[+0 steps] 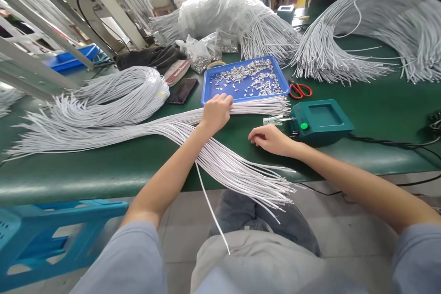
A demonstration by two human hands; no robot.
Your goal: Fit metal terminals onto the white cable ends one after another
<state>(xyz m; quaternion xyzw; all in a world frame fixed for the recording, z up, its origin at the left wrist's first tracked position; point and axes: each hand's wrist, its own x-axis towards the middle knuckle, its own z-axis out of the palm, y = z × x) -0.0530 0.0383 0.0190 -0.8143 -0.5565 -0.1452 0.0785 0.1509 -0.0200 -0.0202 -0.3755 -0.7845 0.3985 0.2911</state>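
Note:
My left hand (216, 112) is closed over a bundle of white cables (260, 106) along the front rim of the blue tray (206, 88); its palm side is hidden. Beneath my left forearm a second bundle of white cables (241, 170) fans out past the table's front edge, and one loose cable (212, 209) hangs toward my lap. My right hand (270, 140) has its fingers curled together, just left of a green bench device (325, 119) with a round green button. What those fingers hold, if anything, cannot be seen. Small metal pieces (244, 73) lie scattered in the tray.
Red-handled scissors (300, 90) lie right of the tray, a dark phone (183, 91) left of it. Coiled grey cables (131, 96) occupy the left; large cable bundles (372, 18) stand behind. A bag of metal pieces (201, 57) sits behind the tray. A blue stool (62, 234) is below left.

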